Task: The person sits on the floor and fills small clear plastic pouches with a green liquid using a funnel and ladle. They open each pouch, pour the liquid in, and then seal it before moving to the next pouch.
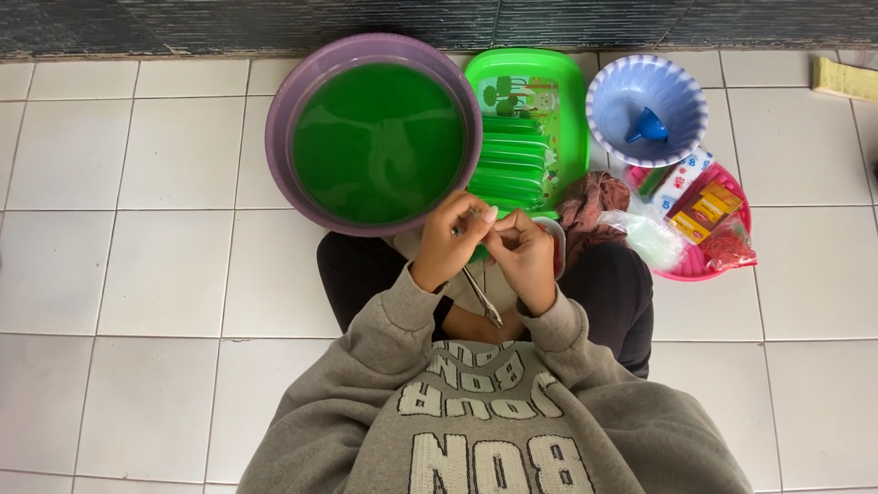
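My left hand (450, 240) and my right hand (525, 256) meet in front of my chest, fingertips pinched together on a thin clear plastic tube (482, 296) that hangs down between them toward my lap. Both hands grip its upper end near a metal piece. Just beyond them stands a purple basin (274, 137) full of green liquid (375, 142). A green tray (567, 101) stacked with several filled green tubes lies to the right of the basin. I sit cross-legged on the tiled floor in a grey sweatshirt.
A lilac bowl (608, 96) holding a blue funnel (648, 126) sits at the back right. A pink tray (741, 215) carries small packets and a clear plastic bag. A brown cloth (593, 197) lies by my knee. A yellow sponge (846, 78) sits far right.
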